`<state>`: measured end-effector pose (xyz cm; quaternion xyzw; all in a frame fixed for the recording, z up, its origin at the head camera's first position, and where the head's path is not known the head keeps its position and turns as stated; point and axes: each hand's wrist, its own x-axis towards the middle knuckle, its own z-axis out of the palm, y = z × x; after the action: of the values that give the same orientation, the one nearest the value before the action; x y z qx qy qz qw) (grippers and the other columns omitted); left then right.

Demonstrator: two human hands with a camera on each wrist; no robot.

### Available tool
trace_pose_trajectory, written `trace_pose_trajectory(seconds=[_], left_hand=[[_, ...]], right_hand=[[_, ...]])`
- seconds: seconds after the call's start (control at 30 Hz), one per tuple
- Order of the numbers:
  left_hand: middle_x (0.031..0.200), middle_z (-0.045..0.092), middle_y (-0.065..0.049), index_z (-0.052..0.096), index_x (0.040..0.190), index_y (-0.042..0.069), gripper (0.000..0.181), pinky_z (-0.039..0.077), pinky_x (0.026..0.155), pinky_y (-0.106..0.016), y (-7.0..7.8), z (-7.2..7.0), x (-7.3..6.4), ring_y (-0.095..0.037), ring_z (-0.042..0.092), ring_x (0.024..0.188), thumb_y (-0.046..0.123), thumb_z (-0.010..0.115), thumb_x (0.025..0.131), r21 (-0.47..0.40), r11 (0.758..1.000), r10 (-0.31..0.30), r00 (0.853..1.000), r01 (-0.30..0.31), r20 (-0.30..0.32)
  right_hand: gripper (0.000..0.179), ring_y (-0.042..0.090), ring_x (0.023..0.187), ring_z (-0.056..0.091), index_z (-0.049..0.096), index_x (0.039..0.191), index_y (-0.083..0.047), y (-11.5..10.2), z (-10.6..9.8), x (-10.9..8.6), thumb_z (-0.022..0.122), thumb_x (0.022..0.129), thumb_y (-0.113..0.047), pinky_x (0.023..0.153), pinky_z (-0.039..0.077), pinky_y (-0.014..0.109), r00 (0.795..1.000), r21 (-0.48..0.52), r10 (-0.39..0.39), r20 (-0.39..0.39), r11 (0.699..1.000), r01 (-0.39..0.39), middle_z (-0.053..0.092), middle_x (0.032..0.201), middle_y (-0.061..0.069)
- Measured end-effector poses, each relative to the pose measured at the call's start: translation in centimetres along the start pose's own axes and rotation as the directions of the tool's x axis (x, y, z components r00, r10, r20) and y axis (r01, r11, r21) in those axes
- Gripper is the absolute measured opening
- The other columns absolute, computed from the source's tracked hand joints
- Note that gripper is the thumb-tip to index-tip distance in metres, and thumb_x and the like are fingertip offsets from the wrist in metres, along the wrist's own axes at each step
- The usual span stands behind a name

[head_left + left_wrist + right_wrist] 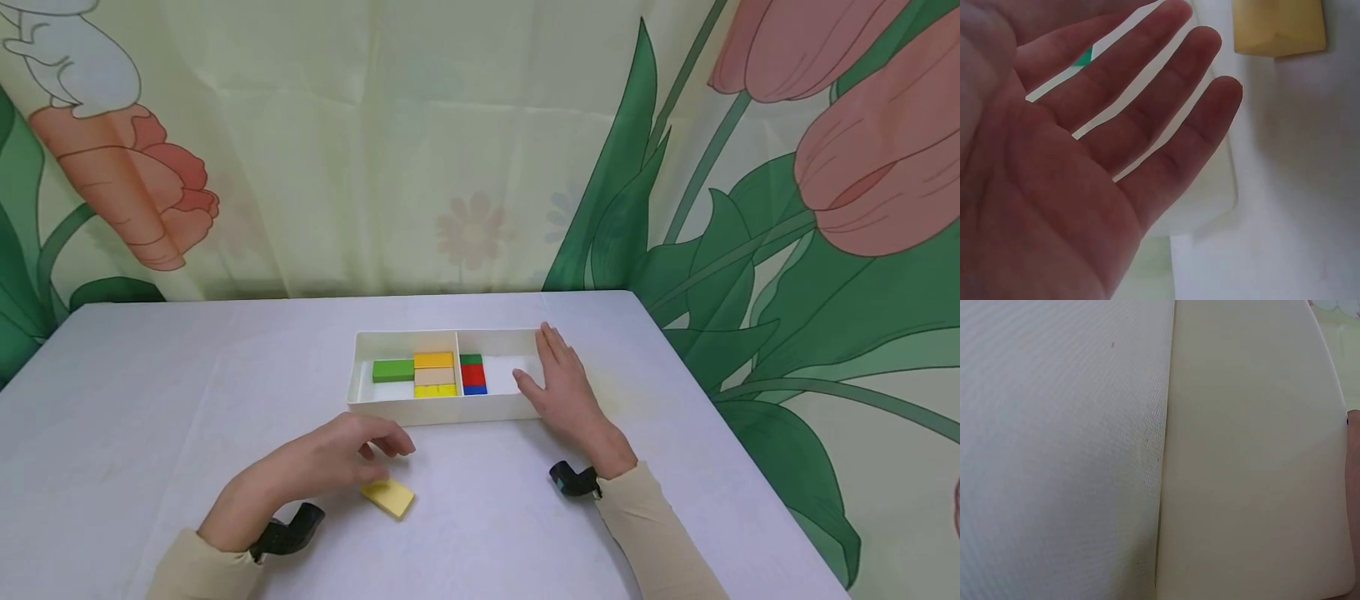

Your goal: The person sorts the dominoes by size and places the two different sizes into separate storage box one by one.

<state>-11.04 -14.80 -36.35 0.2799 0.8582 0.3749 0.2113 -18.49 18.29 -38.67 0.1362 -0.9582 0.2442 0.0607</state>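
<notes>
A white two-compartment box (420,410) lies across the table. My right hand (566,396) rests at its right end, fingers extended along the end wall and thumb apart, over the right compartment. In the right wrist view the box's outer wall (1254,456) fills much of the frame, with a sliver of hand at the right edge. My left hand (330,458) hovers in front of the box's left part, fingers loosely bent and holding nothing. Beside its thumb a pale yellow block (392,500) lies on the cloth. The left wrist view shows spread fingers (1175,150) near that block (1279,28).
The left compartment holds a light green block (393,371) and an orange (433,360), a beige (434,377) and a yellow block (435,391). Right of the divider sit dark green (471,359), red (472,374) and blue (475,390) blocks. A printed curtain (337,167) hangs behind the table.
</notes>
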Motion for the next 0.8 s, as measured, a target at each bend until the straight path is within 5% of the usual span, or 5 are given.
trace_pose_trajectory(seconds=[0.8], left_hand=[[0.105, 0.066, 0.014, 0.069, 0.109, 0.022, 0.039, 0.051, 0.091, -0.024, -0.87, 1.10, 0.17, -0.006, 0.059, 0.099, 0.008, 0.083, 0.076, 0.008, 1.000, -0.012, 0.993, 0.011, 0.114]], right_hand=[[0.080, 0.035, 0.154, 0.012, 0.018, 0.156, 0.003, 0.03, 0.03, -0.03, 0.052, 0.098, -0.040, 0.124, 0.012, 0.059, 1.000, 0.001, 0.010, 0.008, 1.000, -0.010, 0.014, 0.166, 0.016]])
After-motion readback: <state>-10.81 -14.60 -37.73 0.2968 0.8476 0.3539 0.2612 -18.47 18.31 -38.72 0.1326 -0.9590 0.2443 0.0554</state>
